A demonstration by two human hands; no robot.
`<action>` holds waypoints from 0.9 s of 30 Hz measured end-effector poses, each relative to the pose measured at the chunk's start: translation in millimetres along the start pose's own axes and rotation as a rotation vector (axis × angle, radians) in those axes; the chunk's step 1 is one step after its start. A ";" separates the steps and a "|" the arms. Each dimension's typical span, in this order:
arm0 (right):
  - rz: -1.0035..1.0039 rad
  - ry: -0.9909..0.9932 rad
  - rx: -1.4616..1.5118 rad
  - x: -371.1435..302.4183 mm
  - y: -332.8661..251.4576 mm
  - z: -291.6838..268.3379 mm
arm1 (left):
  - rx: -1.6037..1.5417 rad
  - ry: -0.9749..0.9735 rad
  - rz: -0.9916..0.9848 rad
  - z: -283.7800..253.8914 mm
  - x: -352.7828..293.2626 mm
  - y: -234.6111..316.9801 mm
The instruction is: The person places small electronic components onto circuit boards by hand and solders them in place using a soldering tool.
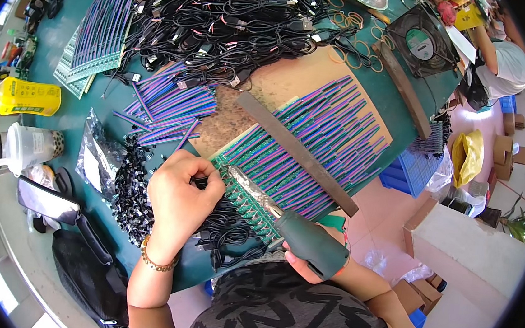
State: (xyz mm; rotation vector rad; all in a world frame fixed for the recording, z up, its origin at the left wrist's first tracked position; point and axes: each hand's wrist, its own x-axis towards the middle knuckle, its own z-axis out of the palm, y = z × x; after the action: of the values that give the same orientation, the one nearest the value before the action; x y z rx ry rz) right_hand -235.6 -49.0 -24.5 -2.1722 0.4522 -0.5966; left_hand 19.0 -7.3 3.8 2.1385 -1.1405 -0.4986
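Note:
My right hand (299, 266) is wrapped round a dark green soldering gun (312, 243). Its silvery, foil-like barrel points up and left, and its tip is over the near left edge of a green circuit board panel (252, 212). Rows of shiny purple-blue strips (334, 130) cover that panel. Beside the tip, my left hand (179, 185) is closed in a pinch at the board's edge; what its fingertips hold is hidden. Black cables (226, 226) lie under and beside the left hand. A flat metal bar (301, 152) rests across the strips.
A large heap of black USB cables (225, 17) fills the far side. Loose strips (174, 103), small black parts (136, 178) and a yellow bottle (28, 97) lie left. A second bar (403, 89) and a fan (423, 42) stand right. Another person (505, 66) is beyond.

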 end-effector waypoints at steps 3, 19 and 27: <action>0.009 0.045 0.022 -5.6 1.3 1.9 | 0.002 -0.010 -0.002 0.0 0.5 -0.1; 0.371 0.076 0.349 -13.5 -4.4 1.4 | 0.026 0.028 0.059 0.0 -0.6 -5.2; 0.531 0.252 0.782 -6.7 -17.0 -13.4 | 0.071 0.016 0.202 -6.2 -2.9 -2.0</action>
State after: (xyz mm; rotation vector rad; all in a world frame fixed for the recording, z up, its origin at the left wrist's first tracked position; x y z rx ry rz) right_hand -246.6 -43.8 -5.3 -1.1762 0.7478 -0.6099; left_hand 22.3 -1.8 6.9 2.0541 -1.3652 -0.3529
